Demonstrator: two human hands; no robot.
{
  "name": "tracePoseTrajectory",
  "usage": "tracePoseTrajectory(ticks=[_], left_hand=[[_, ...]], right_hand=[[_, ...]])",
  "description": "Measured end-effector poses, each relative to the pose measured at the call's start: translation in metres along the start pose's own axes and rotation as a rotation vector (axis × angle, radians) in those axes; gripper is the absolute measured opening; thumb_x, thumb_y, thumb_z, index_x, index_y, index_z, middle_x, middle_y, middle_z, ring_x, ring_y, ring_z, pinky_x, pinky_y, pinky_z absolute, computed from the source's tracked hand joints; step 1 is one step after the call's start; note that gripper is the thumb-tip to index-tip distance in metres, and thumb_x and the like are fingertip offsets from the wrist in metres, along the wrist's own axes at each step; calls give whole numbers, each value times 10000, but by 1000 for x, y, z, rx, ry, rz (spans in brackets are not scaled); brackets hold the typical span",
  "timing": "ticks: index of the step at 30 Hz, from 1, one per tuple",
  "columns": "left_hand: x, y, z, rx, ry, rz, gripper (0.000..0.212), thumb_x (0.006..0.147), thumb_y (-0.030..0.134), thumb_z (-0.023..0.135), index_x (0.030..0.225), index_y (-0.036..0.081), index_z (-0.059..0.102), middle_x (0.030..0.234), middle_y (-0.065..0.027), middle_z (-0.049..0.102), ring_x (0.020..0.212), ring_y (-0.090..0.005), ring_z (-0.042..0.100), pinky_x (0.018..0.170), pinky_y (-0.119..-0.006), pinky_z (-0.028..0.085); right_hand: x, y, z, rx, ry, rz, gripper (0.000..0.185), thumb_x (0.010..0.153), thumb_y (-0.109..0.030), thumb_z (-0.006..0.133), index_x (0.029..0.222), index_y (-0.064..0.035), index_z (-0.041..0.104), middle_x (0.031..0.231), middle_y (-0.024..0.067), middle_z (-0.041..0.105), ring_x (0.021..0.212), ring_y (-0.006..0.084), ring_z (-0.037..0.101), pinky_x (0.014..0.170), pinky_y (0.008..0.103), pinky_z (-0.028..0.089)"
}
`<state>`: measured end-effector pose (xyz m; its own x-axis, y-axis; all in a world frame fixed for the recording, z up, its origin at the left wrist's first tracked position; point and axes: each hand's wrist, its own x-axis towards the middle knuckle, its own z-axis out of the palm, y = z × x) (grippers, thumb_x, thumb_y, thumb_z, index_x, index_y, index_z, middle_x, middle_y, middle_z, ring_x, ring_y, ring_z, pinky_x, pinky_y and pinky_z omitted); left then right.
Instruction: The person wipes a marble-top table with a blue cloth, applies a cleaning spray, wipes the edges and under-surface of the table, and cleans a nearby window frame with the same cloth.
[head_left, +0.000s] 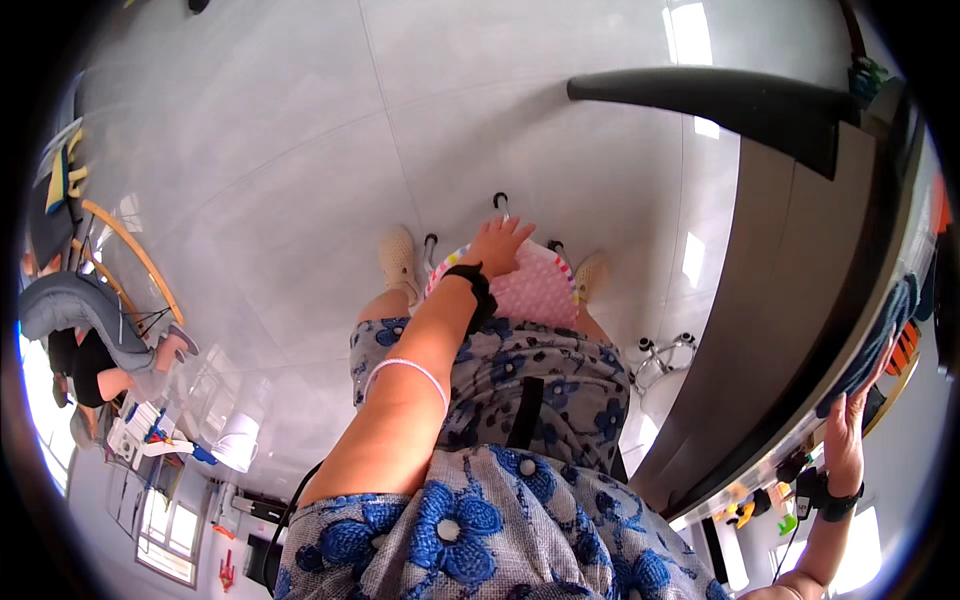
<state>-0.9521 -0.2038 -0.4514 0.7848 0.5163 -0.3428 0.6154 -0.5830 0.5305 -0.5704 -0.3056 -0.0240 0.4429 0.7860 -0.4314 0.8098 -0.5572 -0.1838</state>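
My left hand (501, 249), its fingers spread and holding nothing, is over the near part of a low round stool. A pink dotted cover (536, 289) with a white, multicoloured edge is on the stool's seat. Metal stool legs (430, 251) with black feet stick out beneath it. Far to the right, my right hand (846, 431) is on a dark blue cloth (874, 345) at the top of a table. That hand is seen edge-on and its fingertips are partly hidden.
The brown table side (787, 247) and its curved black foot (697, 86) stand on my right. A second metal-legged stool (664, 375) is beside the table. At left are a grey padded rocking chair (90, 307), a person (97, 375) and a white bin (238, 442).
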Motion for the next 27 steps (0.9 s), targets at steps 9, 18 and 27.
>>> tracePoseTrajectory(ticks=[9, 18, 27], left_hand=[[-49, 35, -2, 1, -709, -54, 349, 806, 203, 526, 1155, 187, 516, 1179, -84, 493, 1049, -335, 489, 829, -463, 400], [-117, 45, 68, -106, -851, 192, 228, 875, 176, 399, 1074, 113, 492, 1037, -123, 575, 987, -294, 545, 796, -440, 445], [-135, 48, 49, -347, -850, 16, 257, 817, 256, 511, 982, 76, 593, 966, -219, 599, 950, -370, 567, 804, -442, 443]], right_hand=[[-47, 41, -23, -42, -7, 235, 631, 920, -451, 318, 1412, -102, 134, 1467, 129, 127, 1352, 273, 122, 1088, 370, 119], [-75, 57, -66, -123, 75, 325, 534, 964, -348, 270, 1403, -60, 177, 1460, 133, 173, 1345, 258, 168, 1091, 322, 135], [-46, 10, -104, 267, 99, 74, 510, 959, -293, 269, 1403, -61, 173, 1464, 122, 154, 1345, 261, 147, 1098, 345, 105]])
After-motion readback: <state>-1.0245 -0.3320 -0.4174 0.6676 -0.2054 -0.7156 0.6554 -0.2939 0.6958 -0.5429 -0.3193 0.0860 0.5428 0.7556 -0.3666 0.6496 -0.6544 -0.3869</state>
